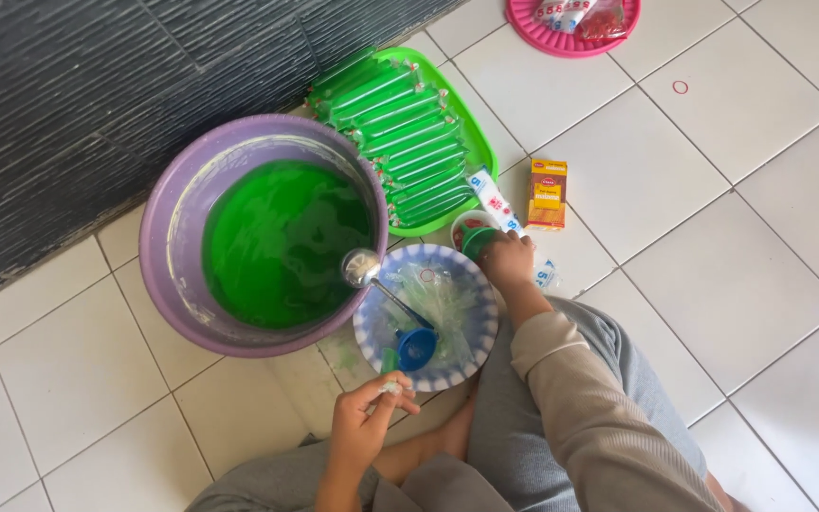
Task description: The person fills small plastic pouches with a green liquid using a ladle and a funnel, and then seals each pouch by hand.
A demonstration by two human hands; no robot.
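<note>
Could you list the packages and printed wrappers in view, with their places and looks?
Small box: upright on tiles right of green tray, yellow-orange with red top.
White printed wrapper strip: beside the box, by the right hand.
Wrapped packets: on pink tray, top edge.

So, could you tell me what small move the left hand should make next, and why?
Probably bring the left hand, pinching a small clear plastic bag, up to the blue plastic funnel in the blue-rimmed bowl; the metal ladle waits beside the green liquid.

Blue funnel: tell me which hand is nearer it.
Left. The left hand sits just below the blue funnel; the right hand is farther up, at the small cup.
</note>
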